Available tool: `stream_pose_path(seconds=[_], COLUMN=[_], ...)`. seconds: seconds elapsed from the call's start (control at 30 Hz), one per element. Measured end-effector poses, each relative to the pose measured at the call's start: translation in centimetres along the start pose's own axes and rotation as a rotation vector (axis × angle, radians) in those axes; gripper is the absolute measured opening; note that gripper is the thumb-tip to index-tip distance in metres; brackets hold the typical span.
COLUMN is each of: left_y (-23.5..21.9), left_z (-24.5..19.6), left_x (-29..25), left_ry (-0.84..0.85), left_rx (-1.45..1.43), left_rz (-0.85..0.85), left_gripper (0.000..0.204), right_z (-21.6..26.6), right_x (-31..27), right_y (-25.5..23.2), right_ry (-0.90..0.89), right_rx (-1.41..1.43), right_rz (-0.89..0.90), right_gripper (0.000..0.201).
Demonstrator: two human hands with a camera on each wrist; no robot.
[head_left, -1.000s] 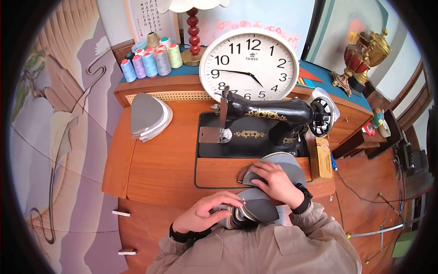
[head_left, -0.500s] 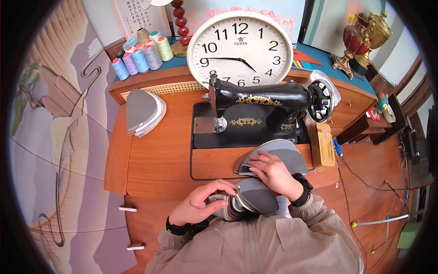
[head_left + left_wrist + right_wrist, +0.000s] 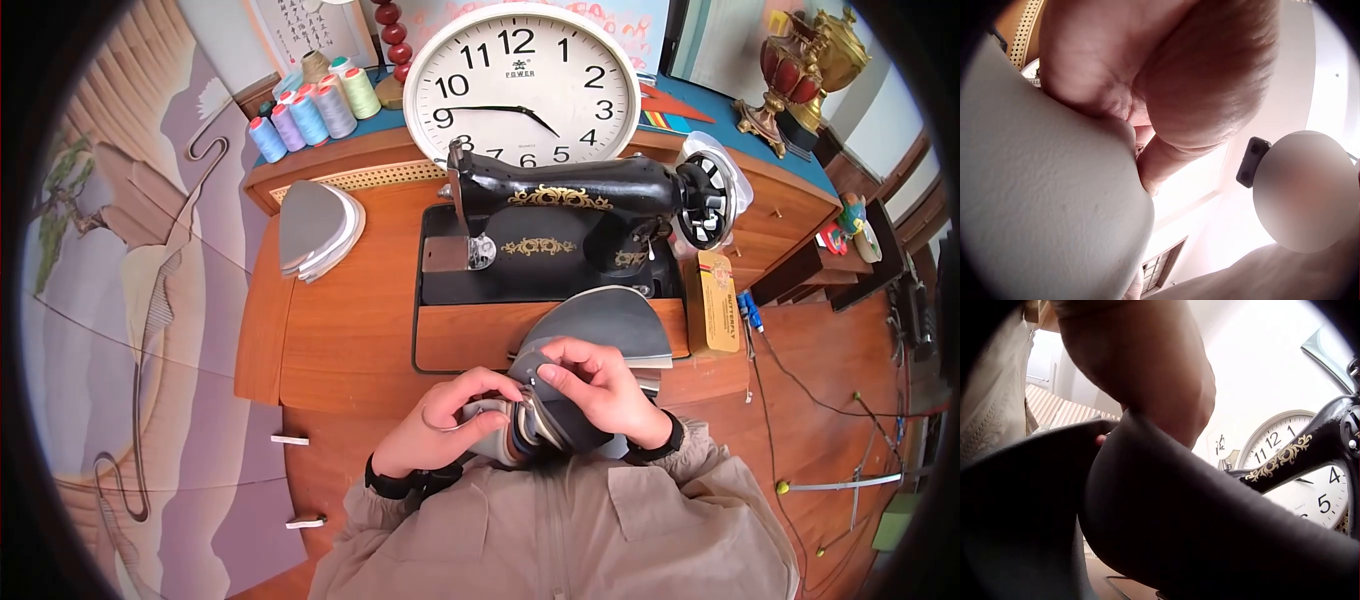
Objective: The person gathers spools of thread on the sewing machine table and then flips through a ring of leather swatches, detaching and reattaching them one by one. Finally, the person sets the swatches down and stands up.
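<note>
In the head view my left hand (image 3: 440,425) grips a bundle of grey and cream curved panels (image 3: 490,405) in front of the chest. My right hand (image 3: 608,395) pinches the tip of a dark grey panel (image 3: 529,364) between thumb and fingertips, close beside the left fingers. From the left wrist, a smooth pale grey panel (image 3: 1054,187) fills the left side, with the hand's fingers (image 3: 1204,81) at its edge. The right wrist view has a dark panel (image 3: 1154,494) under the fingers. Another dark grey panel pile (image 3: 600,318) lies before the sewing machine (image 3: 550,190).
A pale grey panel stack (image 3: 318,225) lies at the table's left. Behind the machine stand a large clock (image 3: 520,75) and several thread spools (image 3: 310,110). A yellow box (image 3: 715,305) sits right of the machine, and cables (image 3: 790,390) trail over the floor.
My right hand has left the panel pile by the machine and come to the bundle, now pinching a dark grey panel's tip. The left hand keeps holding the bundle.
</note>
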State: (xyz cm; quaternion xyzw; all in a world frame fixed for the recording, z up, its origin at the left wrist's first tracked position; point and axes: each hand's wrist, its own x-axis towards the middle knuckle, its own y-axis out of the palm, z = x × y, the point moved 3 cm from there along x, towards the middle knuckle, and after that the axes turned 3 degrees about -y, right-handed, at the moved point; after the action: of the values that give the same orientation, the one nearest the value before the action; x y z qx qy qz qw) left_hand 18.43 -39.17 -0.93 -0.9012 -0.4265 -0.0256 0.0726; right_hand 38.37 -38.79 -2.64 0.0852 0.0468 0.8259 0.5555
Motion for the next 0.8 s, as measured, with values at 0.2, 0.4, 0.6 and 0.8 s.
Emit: stream_pose_path(seconds=[0.2, 0.4, 0.6, 0.8], left_y=[0.2, 0.3, 0.1, -0.2], left_z=[0.1, -0.1, -0.4, 0.0], left_x=[-0.4, -0.4, -0.5, -1.1], left_ry=[-0.028, 0.002, -0.018, 0.002], left_rx=[-0.014, -0.034, -0.024, -0.051], left_rz=[0.022, 0.010, 0.019, 0.018], left_gripper=[0.022, 0.022, 0.021, 0.021], right_z=[2.5, 3.4, 4.0, 4.9], right_x=[0.0, -0.2, -0.2, 0.0], right_y=[-0.1, 0.1, 0.6, 1.0], right_ry=[-0.286, -0.340, -0.381, -0.475], right_rx=[-0.423, -0.566, -0.573, -0.798], right_rz=[0.115, 0.130, 0.135, 0.203], right_gripper=[0.014, 0.014, 0.014, 0.016])
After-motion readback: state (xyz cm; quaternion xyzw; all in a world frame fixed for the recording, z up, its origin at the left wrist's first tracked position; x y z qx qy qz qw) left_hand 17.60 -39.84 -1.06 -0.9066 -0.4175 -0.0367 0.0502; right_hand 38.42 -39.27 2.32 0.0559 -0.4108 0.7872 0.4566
